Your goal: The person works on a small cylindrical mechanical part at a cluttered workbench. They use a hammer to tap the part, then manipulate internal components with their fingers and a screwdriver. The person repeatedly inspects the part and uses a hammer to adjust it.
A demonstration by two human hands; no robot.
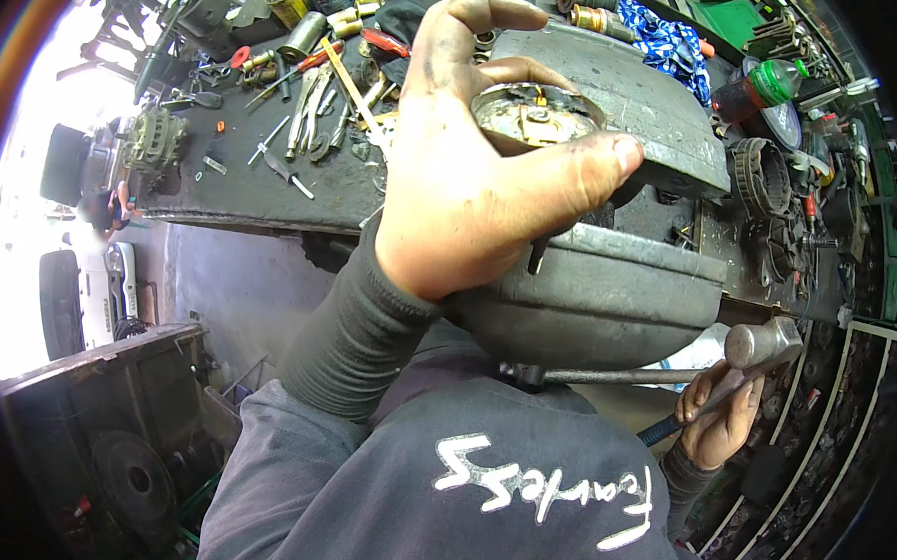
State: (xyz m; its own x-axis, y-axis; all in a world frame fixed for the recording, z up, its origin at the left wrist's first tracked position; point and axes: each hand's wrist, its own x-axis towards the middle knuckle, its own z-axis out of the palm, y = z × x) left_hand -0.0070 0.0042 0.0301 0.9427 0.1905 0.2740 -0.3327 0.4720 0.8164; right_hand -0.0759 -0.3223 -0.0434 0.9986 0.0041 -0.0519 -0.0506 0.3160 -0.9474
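My left hand (pixel 493 182), raised in front of me, has its fingers and thumb curled around a round metal cap (pixel 505 125) with brass-coloured contacts inside. The hand covers part of the cap's rim. Low on the right, my right hand (pixel 721 417) grips a hammer (pixel 763 346) near its steel head, and the dark handle points down toward my body. Behind and below the left hand stands a large grey bench vise (pixel 588 301). Its bar handle (pixel 614 375) runs sideways close to my shirt and ends near the right hand.
A dark workbench (pixel 262 187) carries pliers (pixel 316 109), screwdrivers and brass-coloured parts. An alternator body (pixel 154 145) sits at its left edge. Beyond the vise are a blue patterned cloth (pixel 664 49), a green-capped bottle (pixel 760 90) and metal rings (pixel 760 179). Shelving (pixel 833 417) lines the right side.
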